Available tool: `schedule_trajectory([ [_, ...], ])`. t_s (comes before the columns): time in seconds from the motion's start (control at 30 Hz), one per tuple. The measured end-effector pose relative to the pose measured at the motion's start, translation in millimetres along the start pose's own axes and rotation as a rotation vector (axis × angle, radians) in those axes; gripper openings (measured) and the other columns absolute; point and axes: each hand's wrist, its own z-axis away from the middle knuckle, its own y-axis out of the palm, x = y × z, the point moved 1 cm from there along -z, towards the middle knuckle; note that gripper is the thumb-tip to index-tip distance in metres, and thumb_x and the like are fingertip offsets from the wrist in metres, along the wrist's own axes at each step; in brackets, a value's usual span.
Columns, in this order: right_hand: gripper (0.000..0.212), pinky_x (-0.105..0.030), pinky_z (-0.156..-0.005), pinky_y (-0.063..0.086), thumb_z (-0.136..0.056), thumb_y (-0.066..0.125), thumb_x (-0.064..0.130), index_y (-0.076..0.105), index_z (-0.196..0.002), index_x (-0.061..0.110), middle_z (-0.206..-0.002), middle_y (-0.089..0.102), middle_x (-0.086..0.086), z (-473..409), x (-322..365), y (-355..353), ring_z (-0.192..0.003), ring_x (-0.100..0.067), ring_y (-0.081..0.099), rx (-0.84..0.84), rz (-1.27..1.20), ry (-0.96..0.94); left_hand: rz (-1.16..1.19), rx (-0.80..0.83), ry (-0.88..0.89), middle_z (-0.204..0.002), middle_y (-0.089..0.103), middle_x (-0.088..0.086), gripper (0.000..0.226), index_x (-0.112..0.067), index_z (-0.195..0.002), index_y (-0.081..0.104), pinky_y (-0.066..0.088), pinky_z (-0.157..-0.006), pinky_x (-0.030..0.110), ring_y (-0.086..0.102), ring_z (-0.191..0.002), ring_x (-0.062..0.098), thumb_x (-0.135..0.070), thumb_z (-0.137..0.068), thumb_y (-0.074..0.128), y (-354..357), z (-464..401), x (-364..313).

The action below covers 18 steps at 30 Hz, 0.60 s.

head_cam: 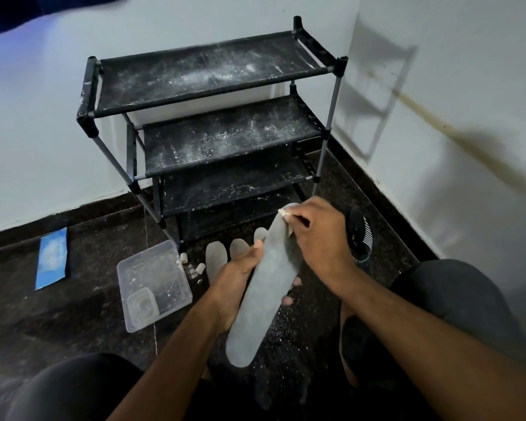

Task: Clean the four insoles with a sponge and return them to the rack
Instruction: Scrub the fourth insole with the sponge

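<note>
My left hand (236, 278) grips a long grey insole (261, 299) from underneath, toe end pointing up and away. My right hand (319, 238) pinches a small pale sponge (284, 215) and presses it against the insole's toe end. Other grey insoles (216, 256) lie on the dark floor behind my left hand, partly hidden. The black shoe rack (213, 95) stands in the corner, its fabric shelves dusted with white powder and bare of insoles.
A clear plastic tub (154, 284) with a smaller tub inside sits on the floor at left, small white bits (192, 267) beside it. A blue packet (52, 258) lies further left. A black shoe (360, 235) is by the right wall. My knees frame the bottom.
</note>
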Motion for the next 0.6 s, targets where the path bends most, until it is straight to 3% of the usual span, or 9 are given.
schedule_trajectory([
  [0.13, 0.011, -0.022, -0.078, 0.051, -0.09, 0.067, 0.008, 0.075, -0.098, 0.007, -0.091, 0.062, -0.002, 23.2, 12.2, 11.6, -0.081, -0.01, 0.06, 0.251, -0.01, -0.214, 0.067, -0.008, 0.027, -0.108, 0.073, 0.024, 0.055, -0.002, -0.125, 0.066, 0.061, -0.069, 0.044, 0.073, -0.083, 0.033, -0.047, -0.108, 0.04, -0.7, -3.1, -1.1],
  [0.3, 0.009, -0.021, -0.075, 0.052, -0.087, 0.071, 0.009, 0.076, -0.094, 0.006, -0.088, 0.062, -0.001, 3.1, -3.9, 7.2, -0.075, -0.006, 0.058, 0.047, 0.003, -0.016, 0.038, 0.053, 0.016, -0.108, 0.069, 0.029, 0.063, 0.001, -0.129, 0.065, 0.059, -0.066, 0.039, 0.071, -0.076, 0.033, -0.051, -0.104, 0.039, -2.4, -1.4, -2.0],
  [0.47, 0.012, -0.015, -0.063, 0.052, -0.09, 0.063, 0.001, 0.073, -0.094, 0.005, -0.091, 0.056, 0.0, 29.8, 12.5, 11.0, -0.07, -0.005, 0.056, 0.394, -0.018, -0.262, 0.068, -0.023, 0.09, -0.1, 0.068, 0.025, 0.057, 0.004, -0.121, 0.064, 0.058, -0.068, 0.041, 0.068, -0.074, 0.033, -0.047, -0.103, 0.047, -7.3, -6.5, -2.6],
  [0.6, 0.019, -0.019, -0.078, 0.041, -0.09, 0.059, 0.002, 0.074, -0.101, 0.004, -0.099, 0.062, -0.012, 6.2, -6.9, 8.2, -0.089, -0.019, 0.054, 0.179, 0.073, -0.026, 0.078, 0.077, 0.091, -0.109, 0.068, 0.025, 0.057, -0.004, -0.129, 0.066, 0.05, -0.08, 0.042, 0.066, -0.083, 0.035, -0.051, -0.104, 0.047, -6.7, -5.0, -2.3],
])
